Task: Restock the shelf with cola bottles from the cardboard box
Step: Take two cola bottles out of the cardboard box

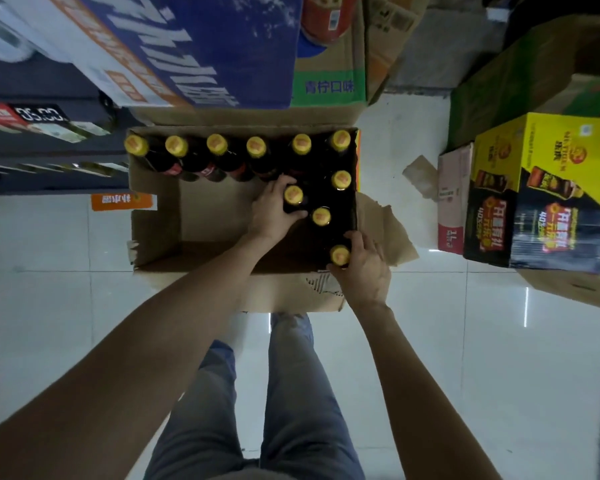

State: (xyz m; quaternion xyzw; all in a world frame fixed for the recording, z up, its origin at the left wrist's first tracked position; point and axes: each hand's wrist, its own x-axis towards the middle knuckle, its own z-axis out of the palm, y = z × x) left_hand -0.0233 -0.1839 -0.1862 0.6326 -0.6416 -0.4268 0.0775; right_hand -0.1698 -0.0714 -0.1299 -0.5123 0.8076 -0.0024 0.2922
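— What are the hands doing down there?

— The left hand (pixel 272 211) is curling its fingers round the neck of a cola bottle (pixel 293 195) just under the yellow cap, and the right hand (pixel 362 268) is wrapping round another bottle (pixel 340 255) at the near right corner of the cardboard box (pixel 155 220). Both are clamping below the cap, probably because the neck is the only part standing clear of its neighbours.

— Why one bottle each?

— My guess is that they are taking two per trip to the shelf (pixel 49 147), which is showing at the left edge beyond the box.

— And the remaining bottles?

— They are standing upright in a row (pixel 236 145) along the far wall of the box and down its right side, while the left part of the box floor is lying bare. The box is sitting on the tiled floor (pixel 465 375).
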